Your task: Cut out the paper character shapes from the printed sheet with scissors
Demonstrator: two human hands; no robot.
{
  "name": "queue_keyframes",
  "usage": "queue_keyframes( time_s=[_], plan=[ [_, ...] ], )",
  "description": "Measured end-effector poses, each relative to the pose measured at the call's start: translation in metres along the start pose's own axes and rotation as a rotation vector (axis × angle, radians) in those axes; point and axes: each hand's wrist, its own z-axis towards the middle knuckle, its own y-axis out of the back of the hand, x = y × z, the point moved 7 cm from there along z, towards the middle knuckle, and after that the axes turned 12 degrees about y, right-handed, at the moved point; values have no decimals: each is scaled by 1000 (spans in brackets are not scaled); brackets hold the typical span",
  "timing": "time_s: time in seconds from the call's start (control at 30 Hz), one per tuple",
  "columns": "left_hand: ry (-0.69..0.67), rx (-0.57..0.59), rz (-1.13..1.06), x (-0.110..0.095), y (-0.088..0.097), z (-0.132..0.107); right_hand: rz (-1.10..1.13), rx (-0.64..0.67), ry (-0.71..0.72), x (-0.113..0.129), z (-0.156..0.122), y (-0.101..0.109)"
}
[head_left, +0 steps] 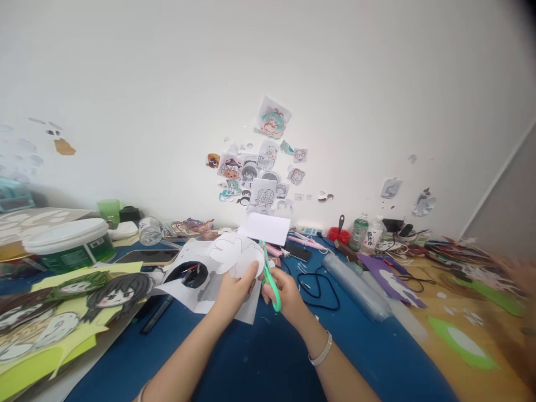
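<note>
My left hand [238, 290] pinches a white paper cutout [234, 254] with a wavy outline, holding it up above the mat. In my right hand [282, 293] is a pair of scissors [272, 286] with green handles, its fingers wrapped round them. The blades point up and away, at the right edge of the cutout, and are partly hidden by the paper. Beneath the cutout lies a larger white sheet [247, 307] with a hole cut in it. A black object [192, 274] shows through the hole.
A blue mat [247, 363] covers the desk. Coloured character cutouts [119, 296] and a white-lidded tub [67, 237] stand left. A rolled clear plastic sleeve [355, 287], a black cord [320, 293], bottles [360, 231] and a purple sheet [389, 279] lie right. Drawings [263, 195] hang on the wall.
</note>
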Motion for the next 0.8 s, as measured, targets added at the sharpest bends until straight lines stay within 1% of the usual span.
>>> queue_keyframes(
  time_s=[0.23,0.33,0.57,0.67,0.8],
  plan=[
    [15,-17,-2,3,0,1,-40,14,3,5,0,0],
    [17,-16,-9,2,1,1,-66,14,11,6,0,1],
    [46,-4,-33,-2,2,0,-91,7,-18,5,-1,3],
    [71,-23,-55,-3,4,0,-93,5,-27,5,0,3],
    [74,-15,-19,-7,6,-1,-113,25,-17,4,-1,3]
  ],
)
